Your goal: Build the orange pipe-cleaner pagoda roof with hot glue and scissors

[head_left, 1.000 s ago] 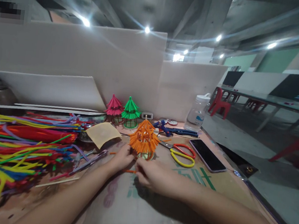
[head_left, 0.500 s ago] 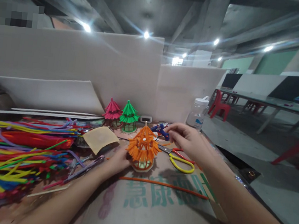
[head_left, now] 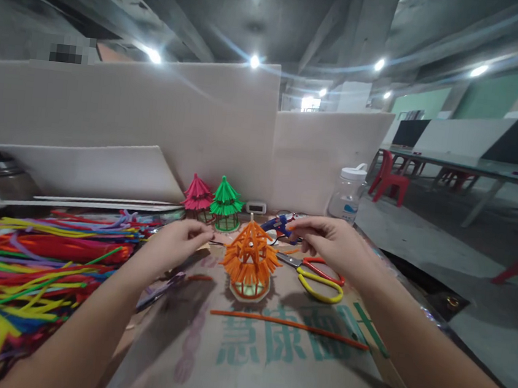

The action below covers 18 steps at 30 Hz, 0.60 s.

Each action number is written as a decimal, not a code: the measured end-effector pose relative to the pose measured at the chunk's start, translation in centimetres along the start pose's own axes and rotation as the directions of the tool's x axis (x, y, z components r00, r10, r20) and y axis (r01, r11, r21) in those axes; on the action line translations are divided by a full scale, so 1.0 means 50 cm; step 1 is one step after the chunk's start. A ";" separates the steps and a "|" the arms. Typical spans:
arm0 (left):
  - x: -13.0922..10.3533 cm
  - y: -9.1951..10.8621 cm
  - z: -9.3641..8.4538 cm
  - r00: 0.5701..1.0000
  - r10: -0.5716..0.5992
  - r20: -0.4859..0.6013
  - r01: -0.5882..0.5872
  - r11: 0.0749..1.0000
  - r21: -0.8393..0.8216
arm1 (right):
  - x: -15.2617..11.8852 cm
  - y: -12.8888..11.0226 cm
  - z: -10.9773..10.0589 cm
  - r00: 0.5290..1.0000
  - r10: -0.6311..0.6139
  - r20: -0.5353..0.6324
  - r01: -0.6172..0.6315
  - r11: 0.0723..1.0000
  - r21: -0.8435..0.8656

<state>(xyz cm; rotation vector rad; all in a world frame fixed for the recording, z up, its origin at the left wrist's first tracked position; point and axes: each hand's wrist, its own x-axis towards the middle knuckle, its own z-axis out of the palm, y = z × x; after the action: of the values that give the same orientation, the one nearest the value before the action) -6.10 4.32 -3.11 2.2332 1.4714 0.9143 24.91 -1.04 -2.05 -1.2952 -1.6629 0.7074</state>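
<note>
A small orange pavilion (head_left: pixel 252 261) of fuzzy pipe cleaners stands upright on a pale base in the middle, its tiered roof open at the top around a thin pale stick. To its upper left, my left hand (head_left: pixel 177 241) hovers apart from it, fingers bent with a gap and nothing visible in them. My right hand (head_left: pixel 328 238) is at the upper right, thumb and fingertips pinching a small orange piece, seemingly a bit of pipe cleaner. Just behind those fingertips lies a blue glue gun (head_left: pixel 277 223). Below that hand are scissors (head_left: pixel 321 281) with red and yellow handles.
Many coloured pipe cleaners (head_left: pixel 46 276) are heaped at left. An orange pipe cleaner (head_left: pixel 289 324) lies across the printed cardboard (head_left: pixel 267 380). Behind stand pink (head_left: pixel 198 194) and green pavilions (head_left: pixel 226 203), white boards (head_left: pixel 157 109) and a clear bottle (head_left: pixel 346 194).
My left hand has let go of the orange pavilion and lifted up and left, now covering most of the yellowish square sheet. My right hand stays near the glue gun, fingers pinched.
</note>
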 end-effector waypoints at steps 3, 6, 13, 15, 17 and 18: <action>0.034 0.059 -0.003 0.997 0.061 -0.044 -0.061 0.998 -0.005 | 0.003 0.004 0.004 1.000 -0.007 0.004 0.007 1.000 -0.023; 0.068 0.081 0.027 0.993 0.111 -0.045 -0.118 0.972 -0.205 | 0.007 0.014 0.009 0.999 -0.042 0.029 0.042 0.999 -0.020; 0.070 0.063 0.088 0.977 0.211 -0.033 -0.212 0.941 -0.264 | 0.011 0.037 0.021 0.991 -0.129 0.025 0.127 0.991 0.042; 0.062 0.065 0.091 0.979 0.195 -0.054 -0.203 0.940 -0.274 | 0.015 0.039 0.024 0.987 -0.157 0.028 0.155 0.986 0.064; 0.058 0.070 0.091 0.986 0.158 -0.058 -0.168 0.942 -0.289 | 0.018 0.040 0.025 0.985 -0.170 0.038 0.166 0.983 0.082; 0.057 0.073 0.092 0.988 0.139 -0.060 -0.151 0.942 -0.299 | 0.019 0.041 0.025 0.984 -0.170 0.044 0.167 0.983 0.077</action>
<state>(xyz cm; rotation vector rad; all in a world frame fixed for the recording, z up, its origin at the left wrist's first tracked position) 0.25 5.76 -3.50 2.1245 1.1031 1.1492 24.62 0.58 -4.04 -1.0790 -1.7477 0.6964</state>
